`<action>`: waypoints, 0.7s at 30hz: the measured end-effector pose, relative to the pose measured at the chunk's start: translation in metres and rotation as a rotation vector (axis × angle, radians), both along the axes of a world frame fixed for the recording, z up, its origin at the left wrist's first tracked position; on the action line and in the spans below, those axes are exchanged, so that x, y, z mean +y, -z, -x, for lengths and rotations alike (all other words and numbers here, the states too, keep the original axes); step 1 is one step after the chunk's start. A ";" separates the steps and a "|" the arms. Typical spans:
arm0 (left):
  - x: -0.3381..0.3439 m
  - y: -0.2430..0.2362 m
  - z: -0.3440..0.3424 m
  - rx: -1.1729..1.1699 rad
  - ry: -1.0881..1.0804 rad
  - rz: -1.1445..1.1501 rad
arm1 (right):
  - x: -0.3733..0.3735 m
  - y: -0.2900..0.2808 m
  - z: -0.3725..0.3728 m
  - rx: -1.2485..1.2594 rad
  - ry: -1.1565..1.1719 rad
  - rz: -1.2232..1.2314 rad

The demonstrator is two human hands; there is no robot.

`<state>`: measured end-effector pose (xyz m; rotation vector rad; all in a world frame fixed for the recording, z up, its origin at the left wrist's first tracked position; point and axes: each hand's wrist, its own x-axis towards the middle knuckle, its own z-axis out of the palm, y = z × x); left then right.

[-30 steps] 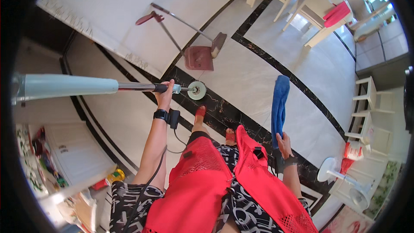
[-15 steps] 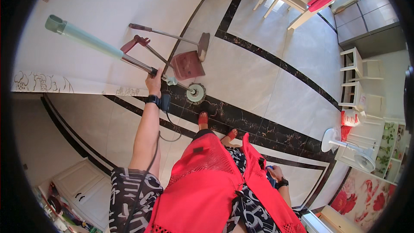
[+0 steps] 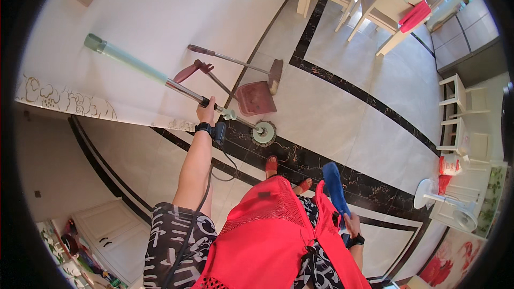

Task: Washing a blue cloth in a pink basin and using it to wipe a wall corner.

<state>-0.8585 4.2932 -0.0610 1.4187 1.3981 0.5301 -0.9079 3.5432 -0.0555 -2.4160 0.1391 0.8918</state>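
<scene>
My left hand (image 3: 206,109) is closed around a mop pole (image 3: 134,65) with a pale green grip and a steel shaft, held slanting down to a round mop head (image 3: 263,131) on the black floor border beside my red sandals. My right hand (image 3: 352,225), at my right side, grips a long blue cloth (image 3: 337,187), partly behind my red vest. Beyond the mop head, near the white wall, stand a maroon dustpan (image 3: 256,99) with an upright handle and a broom (image 3: 275,75) whose handle leans toward the wall.
A white table with chairs (image 3: 396,8), one draped in pink, is at the back right. White stools (image 3: 452,93) and a white fan (image 3: 463,215) line the right side. The wall's patterned edge (image 3: 64,99) runs at left. A white cabinet (image 3: 112,235) is at lower left.
The mop pole has tilted from nearly level to a downward slant. The blue cloth in my right hand is lower and closer to my body, and my view has shifted.
</scene>
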 end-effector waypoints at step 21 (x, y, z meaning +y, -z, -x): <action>-0.211 0.095 0.034 0.194 1.060 0.087 | -0.048 -0.097 0.040 -0.129 0.944 -0.942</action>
